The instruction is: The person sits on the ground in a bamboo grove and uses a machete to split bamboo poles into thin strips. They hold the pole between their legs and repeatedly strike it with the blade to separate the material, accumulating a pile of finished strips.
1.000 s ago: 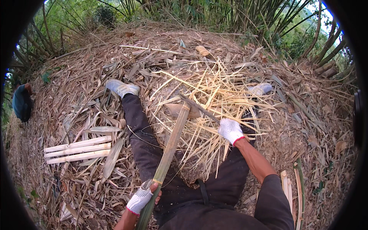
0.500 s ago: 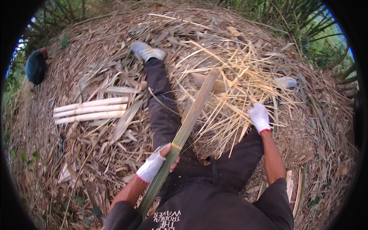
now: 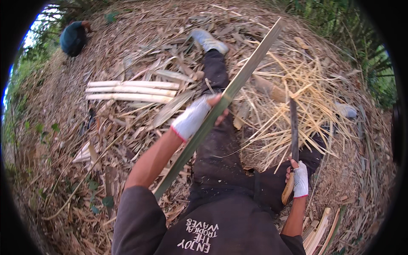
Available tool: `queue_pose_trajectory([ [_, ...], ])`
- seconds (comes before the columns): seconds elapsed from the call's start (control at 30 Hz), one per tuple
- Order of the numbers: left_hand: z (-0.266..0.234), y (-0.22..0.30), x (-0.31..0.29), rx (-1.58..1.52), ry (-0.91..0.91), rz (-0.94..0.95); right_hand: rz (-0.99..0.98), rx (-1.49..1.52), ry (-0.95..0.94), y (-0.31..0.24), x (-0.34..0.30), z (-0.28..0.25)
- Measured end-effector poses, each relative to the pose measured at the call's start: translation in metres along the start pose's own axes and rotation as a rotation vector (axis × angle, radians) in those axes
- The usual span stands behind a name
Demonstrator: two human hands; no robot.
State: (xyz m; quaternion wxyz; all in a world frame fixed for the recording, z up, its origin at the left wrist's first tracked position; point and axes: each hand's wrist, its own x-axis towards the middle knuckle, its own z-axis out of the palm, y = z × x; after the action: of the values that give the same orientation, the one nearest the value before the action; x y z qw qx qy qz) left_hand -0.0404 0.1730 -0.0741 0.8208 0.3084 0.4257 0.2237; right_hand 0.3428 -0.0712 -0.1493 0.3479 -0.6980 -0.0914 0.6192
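Three pale slats (image 3: 131, 90) on the leaf litter (image 3: 140, 55) look finished, while the green bamboo strip (image 3: 231, 89) slanting above the left leg (image 3: 216, 146), clamped in the left hand (image 3: 194, 115), seems unfinished, the right hand (image 3: 301, 180) clasping a knife (image 3: 294, 131).

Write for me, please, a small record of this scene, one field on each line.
Left hand: in white glove, gripping a long flat green bamboo strip
Right hand: in white glove, holding a long dark-bladed knife with wooden handle, blade pointing away from the body
Beyond right hand: tangled pile of thin pale-yellow slivers
Ground at left: three long pale split-bamboo pieces, side by side
Upper left: another person in dark teal top
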Motion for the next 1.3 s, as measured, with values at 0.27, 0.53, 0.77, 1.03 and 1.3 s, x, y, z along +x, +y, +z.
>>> queue_pose_trajectory([
  [0.27,-0.015,0.144,0.054,0.276,0.136,0.264,0.007,0.134,-0.067,0.014,0.019,-0.005],
  [0.53,-0.01,0.179,0.087,0.164,0.122,0.362,0.013,0.181,-0.07,0.004,0.016,-0.004],
  [0.77,-0.009,0.181,0.098,0.167,0.186,0.406,0.008,0.203,-0.096,0.007,0.02,-0.007],
  [1.03,-0.023,0.195,0.092,-0.012,0.205,0.694,-0.021,0.176,-0.112,0.003,0.013,-0.006],
  [1.3,-0.053,0.158,0.017,-0.398,0.601,0.938,-0.047,0.21,-0.129,0.016,0.024,-0.01],
])
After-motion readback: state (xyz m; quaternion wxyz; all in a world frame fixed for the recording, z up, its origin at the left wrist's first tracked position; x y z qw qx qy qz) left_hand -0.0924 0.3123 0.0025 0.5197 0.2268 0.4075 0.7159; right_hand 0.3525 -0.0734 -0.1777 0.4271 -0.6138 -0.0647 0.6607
